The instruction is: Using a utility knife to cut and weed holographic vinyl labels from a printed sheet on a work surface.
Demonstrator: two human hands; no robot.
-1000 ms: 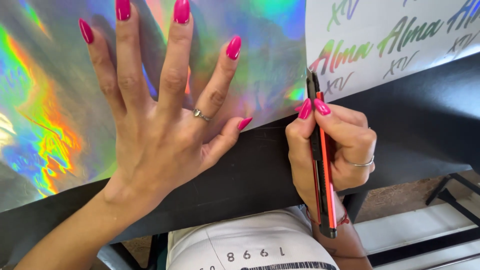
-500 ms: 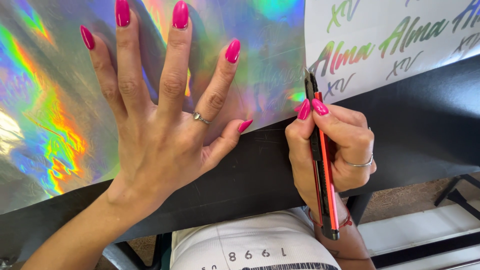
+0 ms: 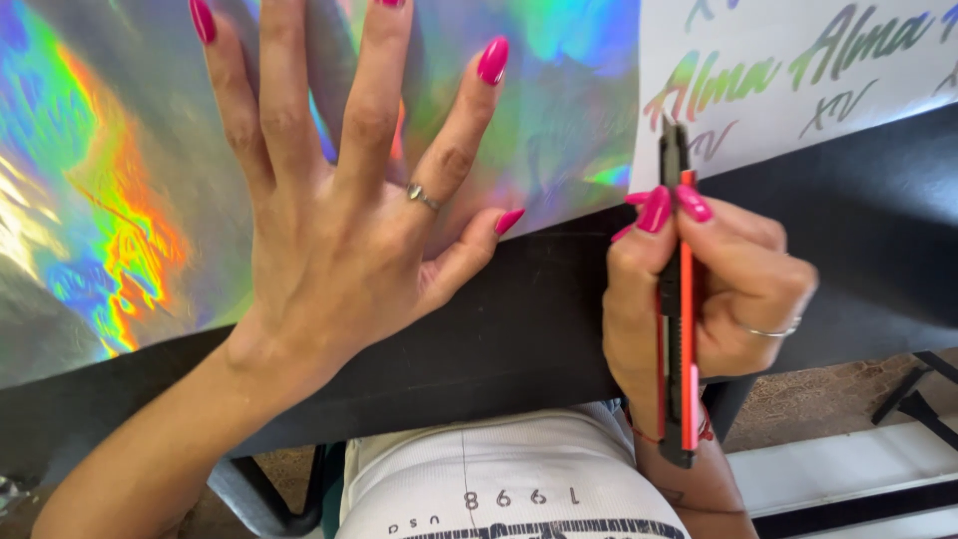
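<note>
My left hand (image 3: 329, 210) lies flat with fingers spread on a shiny holographic sheet (image 3: 120, 200), pressing it onto the black table (image 3: 499, 329). My right hand (image 3: 699, 289) grips a red and black utility knife (image 3: 677, 299) held upright. Its tip sits at the seam where the holographic sheet meets a white sheet (image 3: 778, 70) printed with rainbow script lettering, close to the sheets' lower edge.
The table's front edge runs diagonally across the view. Below it are my white patterned top (image 3: 499, 489), a dark chair frame (image 3: 259, 499) and a brown floor with a black metal stand (image 3: 918, 399) at the right.
The knife and my right hand have slid slightly down along the seam toward the sheets' lower edge. My left hand stays pressed flat on the holographic sheet.
</note>
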